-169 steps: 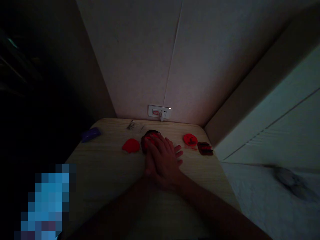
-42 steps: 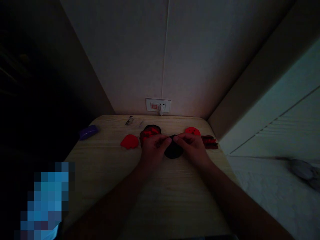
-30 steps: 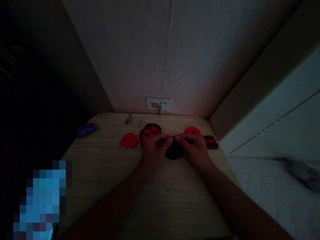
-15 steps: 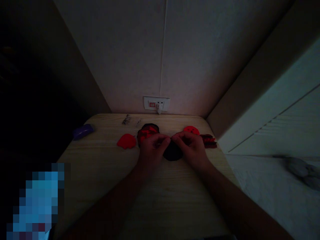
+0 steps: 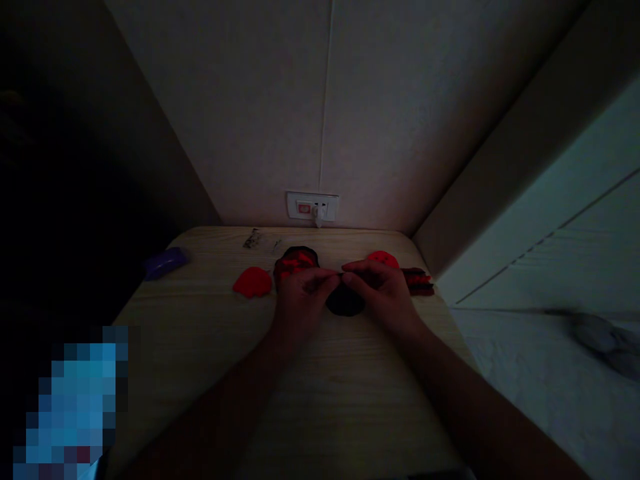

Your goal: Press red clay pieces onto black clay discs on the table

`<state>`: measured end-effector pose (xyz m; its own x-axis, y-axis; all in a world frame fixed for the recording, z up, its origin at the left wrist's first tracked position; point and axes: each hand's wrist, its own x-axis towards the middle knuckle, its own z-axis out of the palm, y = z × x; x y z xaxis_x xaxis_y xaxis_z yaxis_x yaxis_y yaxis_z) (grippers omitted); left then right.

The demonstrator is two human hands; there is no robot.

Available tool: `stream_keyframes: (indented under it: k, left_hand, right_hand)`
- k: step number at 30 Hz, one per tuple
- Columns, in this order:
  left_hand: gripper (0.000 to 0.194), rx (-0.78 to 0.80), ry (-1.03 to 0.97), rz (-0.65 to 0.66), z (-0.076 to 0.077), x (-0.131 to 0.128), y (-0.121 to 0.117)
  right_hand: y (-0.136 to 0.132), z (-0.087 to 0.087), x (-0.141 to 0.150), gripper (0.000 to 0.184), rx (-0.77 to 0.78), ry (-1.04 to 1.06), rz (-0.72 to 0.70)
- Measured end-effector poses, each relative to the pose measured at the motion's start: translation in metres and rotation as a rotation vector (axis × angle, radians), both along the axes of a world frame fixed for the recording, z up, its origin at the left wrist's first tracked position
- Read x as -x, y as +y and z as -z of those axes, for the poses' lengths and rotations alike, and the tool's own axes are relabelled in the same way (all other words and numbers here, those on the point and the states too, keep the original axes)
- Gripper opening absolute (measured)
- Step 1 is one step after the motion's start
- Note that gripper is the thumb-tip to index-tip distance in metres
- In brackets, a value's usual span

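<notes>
Both of my hands meet over the middle of the wooden table, around a flat, rounded black clay piece point(image 5: 346, 301). The thumb and fingers of my left hand point(image 5: 305, 297) pinch its far edge from the left. From the right, my right hand point(image 5: 383, 290) pinches the same edge, its fingertips close to the left ones. Behind my left hand lies a red-and-black patterned clay disc point(image 5: 297, 260), partly covered by that hand. A red clay piece point(image 5: 253, 283) is left of it. Beyond my right hand sits a red round piece with dark spots point(image 5: 383, 258), partly hidden.
Dark red and black strips point(image 5: 419, 281) lie at the table's right edge. On the far left is a purple packet point(image 5: 166, 263). Dark smudges point(image 5: 252, 238) mark the back of the wooden table point(image 5: 310, 387). A wall socket point(image 5: 313, 207) holds a plug.
My right fingertips have shifted a little along the black clay piece's far edge. Its near edge sits slightly higher in view. The other pieces stay in place.
</notes>
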<state>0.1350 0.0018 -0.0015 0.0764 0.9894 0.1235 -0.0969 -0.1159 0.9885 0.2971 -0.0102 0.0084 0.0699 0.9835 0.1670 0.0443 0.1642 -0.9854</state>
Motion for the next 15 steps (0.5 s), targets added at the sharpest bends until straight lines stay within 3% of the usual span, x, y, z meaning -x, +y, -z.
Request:
stream_keyframes:
  k: [3,7,10,15]
  left_hand:
    - [0.013,0.007,-0.002,-0.001,-0.0025,-0.0009,-0.0007]
    - [0.027,0.087,-0.062,0.035,-0.0017,-0.0025,-0.0004]
    - [0.02,0.072,-0.027,0.055,0.0002,-0.0014,0.0003]
    - [0.014,0.051,0.006,0.061,0.0007,-0.0004,0.0]
  right_hand:
    - [0.001,0.0002,-0.0014,0.023,0.015,-0.028,-0.052]
    - [0.0033,0.0032,-0.0042,0.023,0.003,-0.006,0.029]
    - [0.0039,0.0045,-0.0049,0.023,-0.009,0.014,0.052]
    - [0.0029,0.0031,-0.0064,0.019,-0.024,-0.081,-0.037]
